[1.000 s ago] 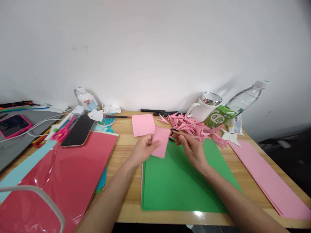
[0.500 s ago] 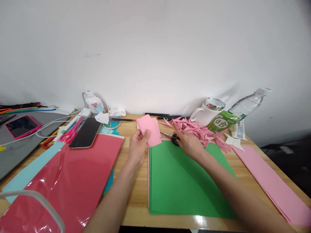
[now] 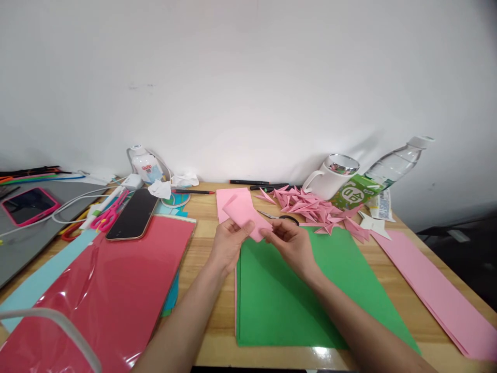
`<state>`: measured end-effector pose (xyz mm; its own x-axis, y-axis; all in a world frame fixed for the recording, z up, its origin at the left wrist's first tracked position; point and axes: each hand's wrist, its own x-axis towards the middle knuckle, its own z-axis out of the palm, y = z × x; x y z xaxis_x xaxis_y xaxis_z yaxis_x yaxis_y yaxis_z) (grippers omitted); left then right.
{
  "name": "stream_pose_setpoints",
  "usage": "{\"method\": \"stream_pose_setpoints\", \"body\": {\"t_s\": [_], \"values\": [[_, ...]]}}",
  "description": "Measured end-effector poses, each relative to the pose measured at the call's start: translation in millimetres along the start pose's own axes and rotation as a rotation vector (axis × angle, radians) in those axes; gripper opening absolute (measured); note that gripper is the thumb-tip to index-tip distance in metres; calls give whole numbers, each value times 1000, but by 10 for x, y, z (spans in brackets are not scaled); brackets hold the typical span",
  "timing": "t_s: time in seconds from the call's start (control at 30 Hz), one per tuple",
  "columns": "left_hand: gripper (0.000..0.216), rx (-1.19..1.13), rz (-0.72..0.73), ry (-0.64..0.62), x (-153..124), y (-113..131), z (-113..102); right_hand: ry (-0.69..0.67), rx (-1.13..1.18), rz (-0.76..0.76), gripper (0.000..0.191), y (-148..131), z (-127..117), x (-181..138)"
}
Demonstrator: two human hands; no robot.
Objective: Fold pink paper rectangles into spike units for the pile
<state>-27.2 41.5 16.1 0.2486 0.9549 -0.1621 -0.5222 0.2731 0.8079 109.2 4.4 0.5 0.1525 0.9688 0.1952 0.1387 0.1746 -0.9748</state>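
One small pink paper rectangle (image 3: 245, 213), held above the wooden table (image 3: 205, 243) between two hands; left hand (image 3: 229, 243) fingers (image 3: 244, 229) pinch its lower left edge, right hand (image 3: 292, 244) fingers (image 3: 272, 234) pinch its right corner; one green paper sheet (image 3: 303, 290) beneath; one heap of folded pink paper triangles (image 3: 310, 207); one white mug (image 3: 330, 176); one clear plastic bottle (image 3: 392, 165).

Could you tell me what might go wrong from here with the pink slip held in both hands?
1. The scissors lie just behind the right hand; a careless reach back could catch the blades.
2. The pink slip, pinched by the left hand too, looks loosely curled, so a fold may land crooked.
3. The mug stands beside the folded pink pieces; a knock might spill onto them.
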Motion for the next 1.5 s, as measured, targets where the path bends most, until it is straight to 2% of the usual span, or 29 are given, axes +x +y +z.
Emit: {"method": "stream_pose_setpoints", "body": {"t_s": [0.1,0.2,0.4,0.7,1.5], "values": [[36,95,75,63,27,32,-33,57,-42,5,28,27,-45,3],[39,190,107,126,34,99,-51,35,-87,4,26,31,-106,-18],[34,178,-2,85,-8,166,-24,54,-112,-32,24,-7,-114,-50],[34,154,22,101,-8,148,13,82,-152,-111,17,-61,-115,-76],[32,160,59,145,-14,125,27,85,-128,-78,20,-72,-112,-74]]}}
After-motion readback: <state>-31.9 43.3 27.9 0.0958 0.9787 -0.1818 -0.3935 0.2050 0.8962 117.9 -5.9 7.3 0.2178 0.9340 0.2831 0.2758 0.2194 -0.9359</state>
